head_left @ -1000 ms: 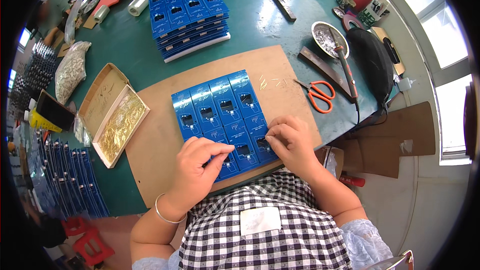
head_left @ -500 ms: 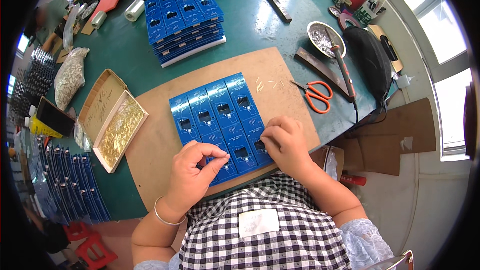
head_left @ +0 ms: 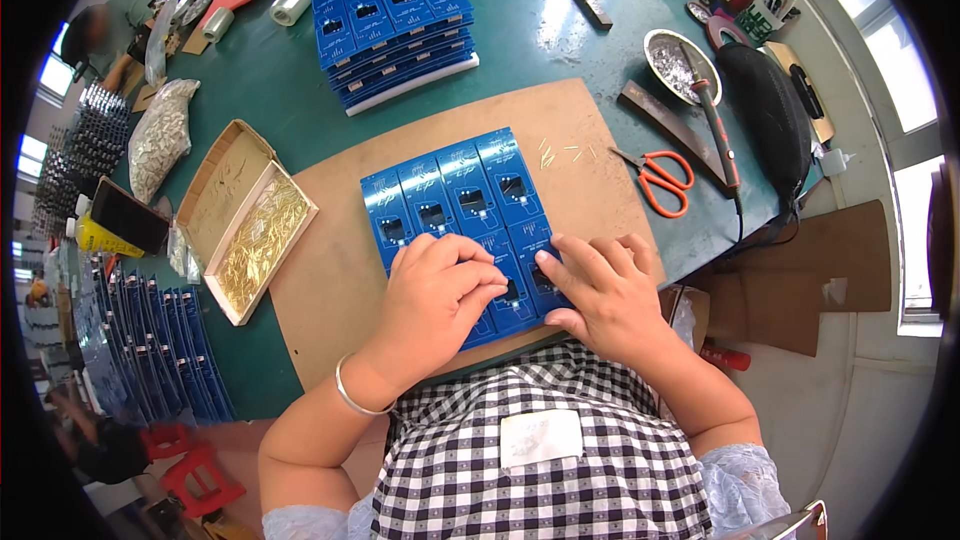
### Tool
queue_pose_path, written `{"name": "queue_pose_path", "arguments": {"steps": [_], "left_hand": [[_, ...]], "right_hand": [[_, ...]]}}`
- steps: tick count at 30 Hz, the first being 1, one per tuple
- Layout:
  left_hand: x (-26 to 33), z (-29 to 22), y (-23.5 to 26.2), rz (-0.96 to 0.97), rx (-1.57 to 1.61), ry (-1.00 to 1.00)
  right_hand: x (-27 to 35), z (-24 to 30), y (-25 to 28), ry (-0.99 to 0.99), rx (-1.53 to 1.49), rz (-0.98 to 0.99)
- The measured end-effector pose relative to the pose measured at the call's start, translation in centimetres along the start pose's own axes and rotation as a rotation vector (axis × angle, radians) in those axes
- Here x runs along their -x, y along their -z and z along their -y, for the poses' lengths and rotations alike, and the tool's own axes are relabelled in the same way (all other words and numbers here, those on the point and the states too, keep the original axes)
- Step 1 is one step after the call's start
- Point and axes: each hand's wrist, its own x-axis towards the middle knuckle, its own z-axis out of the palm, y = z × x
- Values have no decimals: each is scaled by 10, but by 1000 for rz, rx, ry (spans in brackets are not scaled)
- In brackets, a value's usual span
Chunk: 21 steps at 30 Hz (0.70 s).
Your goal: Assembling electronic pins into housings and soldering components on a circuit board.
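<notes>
A blue panel of several joined circuit boards (head_left: pixel 460 175) lies on a brown sheet (head_left: pixel 605 210) in front of me. My left hand (head_left: pixel 440 285) is over its near part, thumb and fingertips pinched together; anything between them is too small to make out. At the panel's right edge, my right hand (head_left: pixel 605 285) has its fingers apart, with index finger and thumb touching the panel. The hands cover part of the lower boards. Left of the panel, an open cardboard box (head_left: pixel 300 208) holds many thin brass-coloured pins (head_left: pixel 262 245). Several loose pins (head_left: pixel 547 154) lie beyond the panel.
Orange-handled scissors (head_left: pixel 665 183), a dark metal bar (head_left: pixel 670 130) and a soldering iron (head_left: pixel 718 135) across a bowl (head_left: pixel 655 45) are at the right. A stack of blue panels (head_left: pixel 395 15) stands at the back. More panels (head_left: pixel 150 340) stand upright at left, near a bag of pale parts (head_left: pixel 160 140).
My left hand has moved right across the panel, still pinched. My right hand has gone from a pinch to spread fingers at the panel's edge. The whole view has shifted slightly.
</notes>
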Motion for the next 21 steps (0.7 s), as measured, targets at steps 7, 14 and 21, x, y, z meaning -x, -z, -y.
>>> {"name": "queue_pose_path", "arguments": {"steps": [7, 14, 21], "left_hand": [[-2, 7, -8, -10, -81, 23], [-2, 7, -13, -36, -111, 32], [-1, 7, -14, -43, -131, 19]], "right_hand": [[12, -2, -17, -25, -33, 29], [12, -3, -22, -36, -72, -55], [14, -4, -23, -39, -83, -55]]}}
